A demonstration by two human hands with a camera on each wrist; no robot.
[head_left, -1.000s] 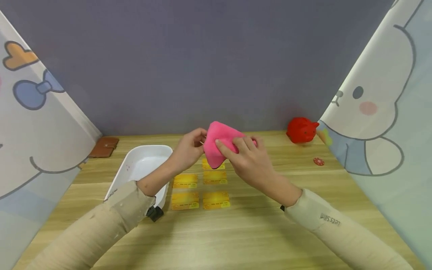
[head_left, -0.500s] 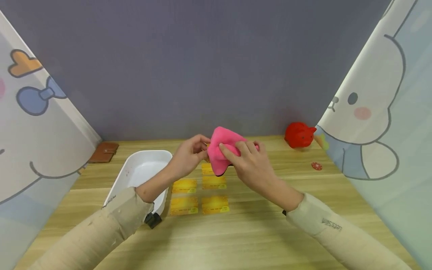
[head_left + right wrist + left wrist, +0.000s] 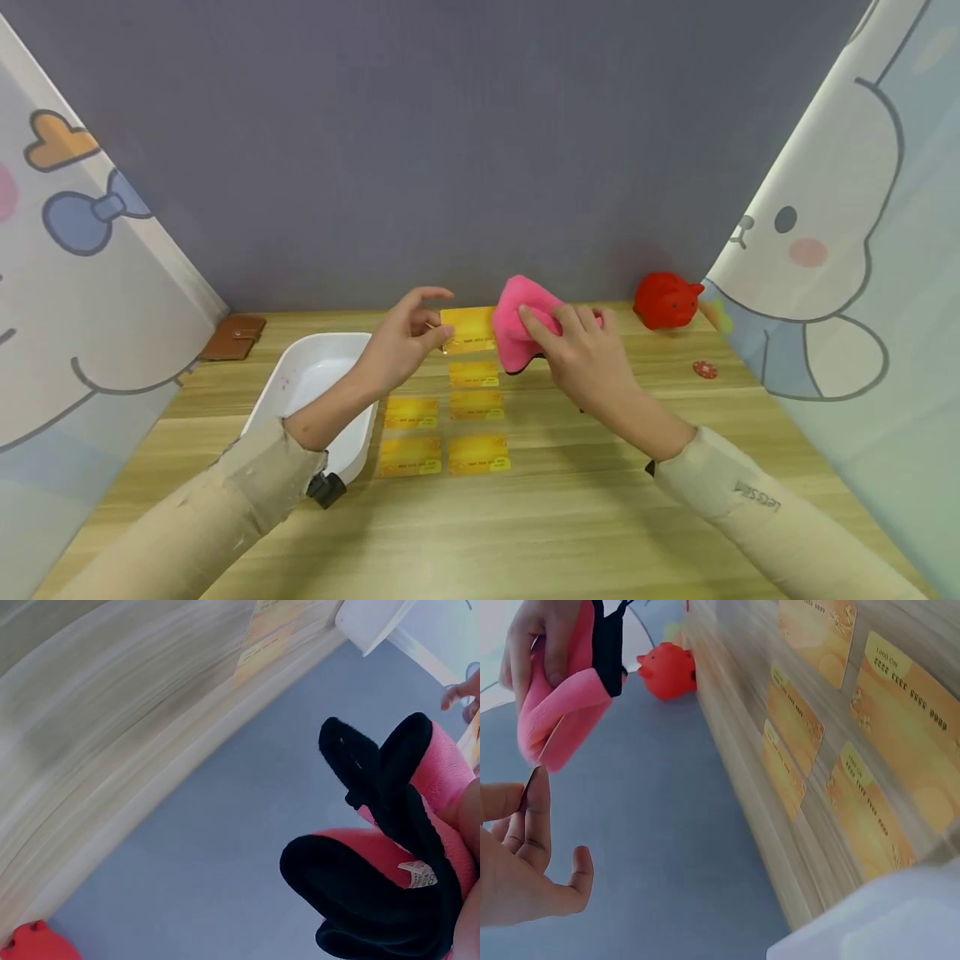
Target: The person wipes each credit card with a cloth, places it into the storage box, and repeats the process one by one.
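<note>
My left hand [image 3: 401, 346] pinches one end of a yellow bank card [image 3: 467, 327] between thumb and fingers, raised above the table. With curled fingers, my right hand [image 3: 588, 354] grips a crumpled pink plush cloth [image 3: 525, 321] that covers the card's right end. In the left wrist view, the pink cloth [image 3: 566, 712] is folded around the card's edge. A black lining [image 3: 352, 874] and a small white label [image 3: 418, 874] show on the cloth in the right wrist view. Below the hands, several more yellow cards [image 3: 478, 454] lie in rows on the table.
A white tray [image 3: 318, 371] stands left of the cards, under my left forearm. The brown wallet [image 3: 234, 337] lies at the back left. On the right are a red piggy bank [image 3: 666, 302] and a red poker chip [image 3: 705, 369]. A grey wall [image 3: 465, 150] rises behind the table.
My left hand has shifted left with the card, which was mostly behind the cloth. My right hand and the cloth have moved right, exposing most of the card.
</note>
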